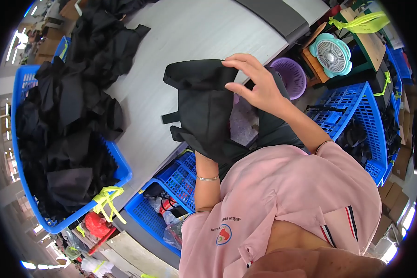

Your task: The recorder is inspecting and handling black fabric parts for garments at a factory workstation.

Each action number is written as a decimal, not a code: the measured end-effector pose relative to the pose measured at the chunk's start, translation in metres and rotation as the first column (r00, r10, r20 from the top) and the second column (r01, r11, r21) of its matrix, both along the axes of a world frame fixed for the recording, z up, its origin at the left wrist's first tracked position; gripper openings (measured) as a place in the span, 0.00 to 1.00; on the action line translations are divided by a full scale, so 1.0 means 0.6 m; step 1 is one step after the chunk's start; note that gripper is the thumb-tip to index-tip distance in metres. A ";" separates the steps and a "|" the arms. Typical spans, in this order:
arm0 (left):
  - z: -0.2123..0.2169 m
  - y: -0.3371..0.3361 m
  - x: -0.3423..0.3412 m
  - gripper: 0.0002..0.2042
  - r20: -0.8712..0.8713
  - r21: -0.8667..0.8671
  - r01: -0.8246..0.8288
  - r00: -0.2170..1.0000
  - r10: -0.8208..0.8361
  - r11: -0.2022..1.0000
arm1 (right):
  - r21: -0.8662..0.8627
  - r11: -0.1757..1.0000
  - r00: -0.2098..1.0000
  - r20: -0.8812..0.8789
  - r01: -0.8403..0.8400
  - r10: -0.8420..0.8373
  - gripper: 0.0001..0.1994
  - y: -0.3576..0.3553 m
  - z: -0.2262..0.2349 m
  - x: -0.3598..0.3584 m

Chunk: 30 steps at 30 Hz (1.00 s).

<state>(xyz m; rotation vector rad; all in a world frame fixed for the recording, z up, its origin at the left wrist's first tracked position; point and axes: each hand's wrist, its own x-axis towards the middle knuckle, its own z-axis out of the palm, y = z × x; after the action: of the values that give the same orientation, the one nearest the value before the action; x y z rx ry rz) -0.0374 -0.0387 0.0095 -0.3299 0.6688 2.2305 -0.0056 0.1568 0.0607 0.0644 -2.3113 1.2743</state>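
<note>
A black sewn fabric piece (204, 109), bag-like with a folded top band and a short strap tab at its left, is held up over my lap at the table's edge. My left forearm, with a bracelet (207, 178) at the wrist, runs up under this piece, and the fabric hides my left hand. At its upper right corner is my right hand (259, 85), fingers stretched and thumb apart from them. The fingertips touch the fabric's edge, and no grip on it shows.
A pale table (171, 41) extends ahead. Left, a blue basket (55, 227) overflows with black fabric pieces (74, 116). Below the table edge sits another blue basket (148, 222). At right are a purple basket (295, 76), a teal fan (331, 54) and a blue crate (375, 125).
</note>
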 end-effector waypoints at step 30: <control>-0.018 -0.019 -0.106 0.18 -0.595 -0.172 -0.316 0.789 0.157 0.933 | -0.820 0.560 0.891 0.338 0.120 0.304 0.17 -0.016 -0.094 -0.017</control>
<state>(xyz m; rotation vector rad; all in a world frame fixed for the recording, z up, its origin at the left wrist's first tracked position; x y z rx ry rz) -0.1009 -0.0499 -0.0015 0.1635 1.3200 2.5010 -0.0159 0.1469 0.0041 -0.4892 -1.7572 2.5463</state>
